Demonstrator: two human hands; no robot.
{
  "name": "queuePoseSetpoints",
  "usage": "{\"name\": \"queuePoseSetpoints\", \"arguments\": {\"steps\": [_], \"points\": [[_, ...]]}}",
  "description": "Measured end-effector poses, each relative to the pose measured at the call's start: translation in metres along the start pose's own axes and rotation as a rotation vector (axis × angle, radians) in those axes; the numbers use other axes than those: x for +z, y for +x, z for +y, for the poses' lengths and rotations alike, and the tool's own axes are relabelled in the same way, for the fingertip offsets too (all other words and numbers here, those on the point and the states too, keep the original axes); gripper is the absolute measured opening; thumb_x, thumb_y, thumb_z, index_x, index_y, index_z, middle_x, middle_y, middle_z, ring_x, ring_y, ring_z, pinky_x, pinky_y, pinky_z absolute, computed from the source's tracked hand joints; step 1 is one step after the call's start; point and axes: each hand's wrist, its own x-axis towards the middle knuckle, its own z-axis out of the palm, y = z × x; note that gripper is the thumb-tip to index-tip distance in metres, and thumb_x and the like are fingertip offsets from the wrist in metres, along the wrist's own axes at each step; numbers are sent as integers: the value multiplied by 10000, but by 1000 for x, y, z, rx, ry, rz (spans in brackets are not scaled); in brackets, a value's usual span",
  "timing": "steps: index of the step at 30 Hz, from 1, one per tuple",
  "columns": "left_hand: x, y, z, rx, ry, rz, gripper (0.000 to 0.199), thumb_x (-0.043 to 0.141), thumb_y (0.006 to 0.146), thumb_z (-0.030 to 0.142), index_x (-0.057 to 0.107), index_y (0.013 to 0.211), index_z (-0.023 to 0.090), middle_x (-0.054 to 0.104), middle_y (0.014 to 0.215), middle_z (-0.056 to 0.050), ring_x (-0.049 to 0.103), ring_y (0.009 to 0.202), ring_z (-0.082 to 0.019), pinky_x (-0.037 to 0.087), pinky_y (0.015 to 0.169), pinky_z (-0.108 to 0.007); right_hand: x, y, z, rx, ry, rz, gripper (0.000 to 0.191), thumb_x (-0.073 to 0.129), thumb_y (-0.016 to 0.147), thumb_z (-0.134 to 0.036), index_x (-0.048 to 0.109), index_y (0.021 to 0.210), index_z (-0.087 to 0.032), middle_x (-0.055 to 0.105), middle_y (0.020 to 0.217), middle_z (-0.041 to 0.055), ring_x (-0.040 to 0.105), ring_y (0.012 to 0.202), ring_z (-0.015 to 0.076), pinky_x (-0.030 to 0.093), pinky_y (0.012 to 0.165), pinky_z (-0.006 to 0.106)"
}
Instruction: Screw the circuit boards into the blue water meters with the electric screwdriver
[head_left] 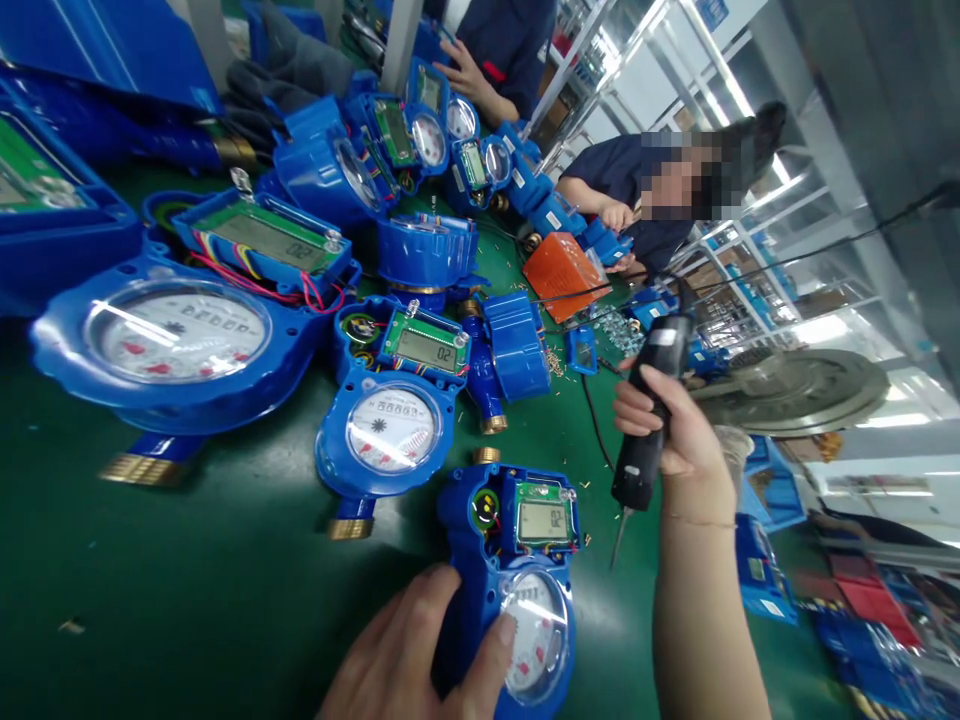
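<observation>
At the bottom centre my left hand (420,650) grips the lower part of a blue water meter (480,590), its thumb on the edge of the round dial. The meter's upper housing is uncovered, showing a green circuit board with a small display. To the right, my right hand (667,415) is wrapped around a black electric screwdriver (641,440), whose thin bit points down, above the table and apart from the meter. A second open blue meter (394,425) lies just left of the held one, and a larger-looking one (180,335) sits further left.
More blue meters (427,250) crowd the green table (247,580) toward the back. Beyond them are an orange box (562,275), loose screws (555,362) and a cable. Two people work across the table. A round metal fan-like object (810,390) stands at right.
</observation>
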Motion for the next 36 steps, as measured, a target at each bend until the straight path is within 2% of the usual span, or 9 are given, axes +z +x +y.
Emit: {"name": "queuePoseSetpoints", "arguments": {"steps": [3,6,10,14,20,25,30,32,36], "points": [[-3,3,-5,54,-43,-6,548,567,777,190,402,1297,240,467,1182,-203,613,958,-278,613,645,-362,-27,-10,43,71,56,63,313,800,745,-295,608,971,-193,407,601,-80,297,429,36,332,393,98],[-5,4,-2,48,-72,-18,530,582,795,219,390,1288,225,453,1185,-210,593,973,-288,608,641,-363,-43,-27,77,93,100,128,351,809,731,-309,596,983,-188,461,665,-52,341,456,38,358,405,99],[-4,4,4,-16,-126,0,504,606,810,223,406,1273,234,445,1215,-187,570,1030,-298,602,675,-371,-50,-44,113,66,125,231,383,830,678,-386,580,873,-172,454,667,-46,392,477,53,395,411,126],[-1,1,4,9,-165,4,512,632,803,225,417,1268,199,449,1222,-199,576,1021,-291,601,667,-366,-51,-52,139,-22,63,332,400,831,665,-414,537,794,-175,508,671,-25,497,549,101,476,492,197],[6,-1,-1,53,-171,48,576,708,777,295,425,1258,153,444,1226,-200,603,960,-254,597,642,-331,-67,-52,153,-144,-198,480,392,787,729,-420,537,904,-174,653,750,37,601,610,186,498,594,293],[7,0,3,41,-112,72,587,712,790,325,430,1267,132,453,1220,-187,597,996,-249,596,655,-310,-85,-51,159,-214,-387,640,477,781,689,-436,518,1006,-198,659,915,51,629,865,276,482,816,380],[4,-3,12,7,-84,93,591,700,811,334,426,1297,139,453,1229,-173,610,1035,-248,603,717,-314,-80,-59,162,-224,-483,657,592,688,742,-474,468,1205,-178,604,1177,132,585,1061,308,432,950,403],[4,-3,17,-43,-105,91,600,684,825,338,406,1326,157,443,1255,-167,609,1072,-256,603,742,-324,-76,-61,163,-224,-517,655,640,662,753,-474,445,1266,-159,578,1226,152,573,1089,311,427,966,399],[4,0,28,-249,-176,23,656,649,843,405,340,1391,219,396,1320,-152,590,1117,-289,606,693,-352,-73,-58,168,-225,-604,691,654,624,735,-445,467,1283,-124,565,1227,170,540,1128,341,393,1008,444]]}}
